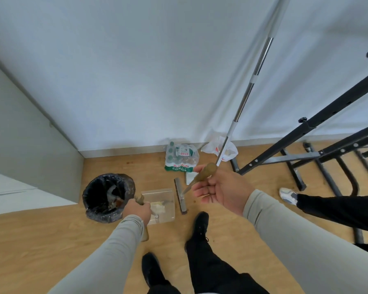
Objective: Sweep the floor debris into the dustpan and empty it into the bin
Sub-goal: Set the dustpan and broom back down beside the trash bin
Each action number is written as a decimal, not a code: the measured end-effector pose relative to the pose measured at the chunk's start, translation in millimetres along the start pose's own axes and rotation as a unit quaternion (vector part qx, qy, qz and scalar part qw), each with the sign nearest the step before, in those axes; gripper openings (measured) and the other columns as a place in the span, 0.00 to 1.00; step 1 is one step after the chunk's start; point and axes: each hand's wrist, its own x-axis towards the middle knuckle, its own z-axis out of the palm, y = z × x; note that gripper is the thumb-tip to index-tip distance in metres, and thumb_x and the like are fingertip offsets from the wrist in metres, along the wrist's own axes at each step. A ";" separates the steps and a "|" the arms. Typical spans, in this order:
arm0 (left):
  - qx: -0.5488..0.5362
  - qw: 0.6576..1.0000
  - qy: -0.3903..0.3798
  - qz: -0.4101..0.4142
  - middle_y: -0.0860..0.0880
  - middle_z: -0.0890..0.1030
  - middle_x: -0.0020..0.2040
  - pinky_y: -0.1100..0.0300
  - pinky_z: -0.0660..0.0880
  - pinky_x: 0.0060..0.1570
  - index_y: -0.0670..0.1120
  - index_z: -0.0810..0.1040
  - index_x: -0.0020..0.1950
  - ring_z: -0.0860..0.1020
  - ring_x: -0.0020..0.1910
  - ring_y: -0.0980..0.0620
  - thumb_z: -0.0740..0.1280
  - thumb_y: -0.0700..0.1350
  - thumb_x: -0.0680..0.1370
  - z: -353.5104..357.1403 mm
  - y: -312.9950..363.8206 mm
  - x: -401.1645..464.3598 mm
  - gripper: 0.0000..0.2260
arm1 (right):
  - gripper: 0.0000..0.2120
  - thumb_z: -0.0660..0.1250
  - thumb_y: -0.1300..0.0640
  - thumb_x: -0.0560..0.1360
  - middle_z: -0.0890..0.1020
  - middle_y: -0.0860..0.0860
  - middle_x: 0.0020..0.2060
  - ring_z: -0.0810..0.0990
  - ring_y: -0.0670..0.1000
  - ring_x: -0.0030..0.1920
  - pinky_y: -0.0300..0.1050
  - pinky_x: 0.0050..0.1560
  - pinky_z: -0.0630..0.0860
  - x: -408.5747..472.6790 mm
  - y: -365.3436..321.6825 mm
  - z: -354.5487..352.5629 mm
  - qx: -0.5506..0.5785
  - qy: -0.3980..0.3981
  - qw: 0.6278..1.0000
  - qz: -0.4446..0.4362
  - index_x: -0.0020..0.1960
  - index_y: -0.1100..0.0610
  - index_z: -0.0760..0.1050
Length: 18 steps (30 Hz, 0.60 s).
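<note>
Wood-look flooring [51, 236] meets a white wall [147, 71] along a pale skirting, with a grey cabinet side [23, 145] closing off the left corner. Beside it stands a round bin [108, 197] lined with a black bag; something pale and something brownish lie inside, too dim to identify. Just right of the bin, the left hand [137, 211] curls around the brownish handle [140, 199] of a clear dustpan [160, 205], whose tray holds a small pale heap of debris [157, 206]; the handle's lower end is hidden behind the grey sleeve. Touching the dustpan's right edge, the broom head [180, 197] rests on the floor, bristles seen edge-on. Its stick rises into the right hand [219, 190], where thumb and fingers loosely hold the tan grip [202, 175], the remaining fingers spread. A white scrap [190, 177] behind the grip is partly hidden. Against the skirting sit a shrink-wrapped pack of bottles [182, 158] and a crumpled white plastic bag [220, 148] with contents that cannot be made out. A metal pole [257, 66] slants up out of frame. At right, a black metal frame [319, 145] is cut off by the edge, and another person's white shoe [288, 195] and dark trouser leg reach in. Below, the wearer's black shoes [200, 225] stand on the floor
</note>
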 end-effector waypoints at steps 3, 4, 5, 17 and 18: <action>-0.022 1.000 0.005 -0.019 0.39 0.82 0.48 0.52 0.72 0.42 0.39 0.79 0.54 0.80 0.46 0.38 0.68 0.45 0.75 8.4 13.6 7.5 0.11 | 0.21 0.59 0.74 0.76 0.81 0.63 0.47 0.85 0.56 0.42 0.56 0.50 0.82 18.0 -9.8 -5.5 -0.115 -0.005 0.993 -0.015 0.63 0.57 0.76; -0.026 0.999 0.011 -0.022 0.39 0.82 0.49 0.52 0.73 0.43 0.40 0.78 0.55 0.80 0.47 0.38 0.68 0.45 0.76 11.0 18.2 9.6 0.11 | 0.20 0.61 0.74 0.76 0.81 0.63 0.47 0.85 0.55 0.41 0.56 0.51 0.82 23.2 -14.5 -5.9 -0.146 -0.012 0.989 -0.019 0.62 0.57 0.76; -0.027 0.999 0.017 -0.027 0.39 0.82 0.50 0.51 0.73 0.44 0.40 0.78 0.55 0.80 0.47 0.39 0.68 0.44 0.76 13.6 22.5 11.3 0.11 | 0.18 0.63 0.73 0.77 0.81 0.62 0.46 0.84 0.54 0.41 0.55 0.49 0.82 28.8 -18.8 -7.0 -0.169 -0.019 0.985 -0.018 0.61 0.57 0.76; 0.021 0.999 0.032 -0.015 0.46 0.78 0.47 0.56 0.70 0.45 0.44 0.74 0.57 0.76 0.45 0.45 0.66 0.44 0.80 35.2 62.3 42.7 0.08 | 0.16 0.64 0.45 0.79 0.84 0.55 0.40 0.84 0.54 0.45 0.48 0.53 0.80 118.8 -74.3 -31.3 -0.549 -0.022 0.830 -0.095 0.52 0.58 0.79; 0.033 0.999 0.028 -0.006 0.46 0.78 0.47 0.56 0.71 0.46 0.44 0.74 0.57 0.75 0.45 0.46 0.66 0.44 0.80 35.7 64.5 43.5 0.08 | 0.16 0.65 0.45 0.79 0.84 0.56 0.39 0.84 0.55 0.44 0.51 0.52 0.80 125.1 -79.3 -32.3 -0.554 -0.029 0.826 -0.096 0.51 0.59 0.79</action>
